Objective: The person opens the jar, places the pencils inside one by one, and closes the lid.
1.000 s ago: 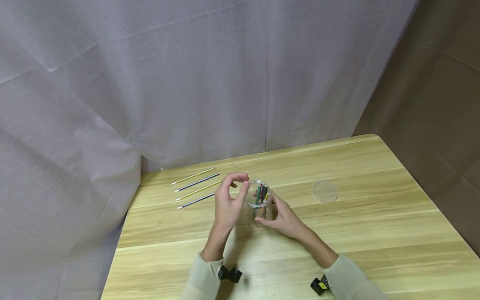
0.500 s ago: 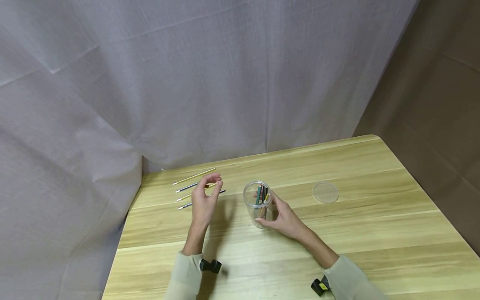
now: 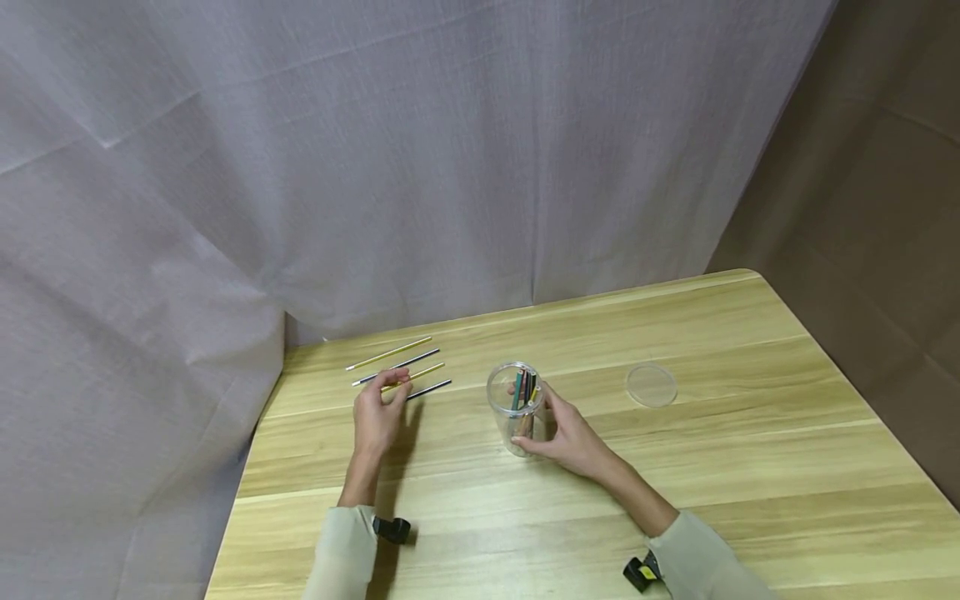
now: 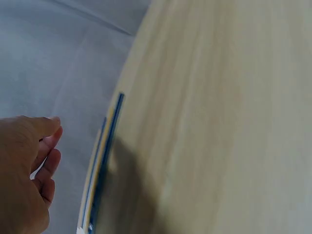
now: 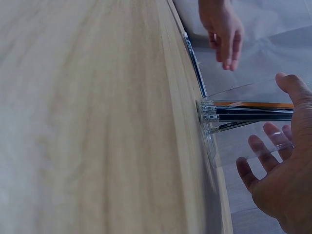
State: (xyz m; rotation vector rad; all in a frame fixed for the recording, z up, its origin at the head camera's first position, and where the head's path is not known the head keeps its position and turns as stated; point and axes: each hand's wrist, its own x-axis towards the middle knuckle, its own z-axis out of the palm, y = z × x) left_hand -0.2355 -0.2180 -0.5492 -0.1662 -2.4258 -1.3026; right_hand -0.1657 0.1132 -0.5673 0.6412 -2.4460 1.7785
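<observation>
My right hand (image 3: 573, 437) grips a clear plastic jar (image 3: 504, 421) that stands upright on the table, thumb on the near side and fingers curled behind. Several pencils (image 3: 519, 390) lean inside it, seen also through its wall in the right wrist view. At the left, my left hand (image 3: 377, 421) hovers over a row of pencils; its bent fingers and thumb are apart, with nothing between them. The row has yellow pencils, one of them the farthest yellow pencil (image 3: 388, 354), and dark blue ones, such as the nearest dark blue pencil (image 3: 432, 388), partly covered by the hand.
A round clear lid (image 3: 651, 385) lies flat to the right of the jar. The wooden table (image 3: 750, 467) meets a grey cloth (image 3: 450, 167) along its far edge, and a brown cloth (image 3: 870, 233) hangs on the right.
My left hand has moved left from beside the jar's rim and down over the row of pencils. My right hand keeps its grip on the jar, which has not moved.
</observation>
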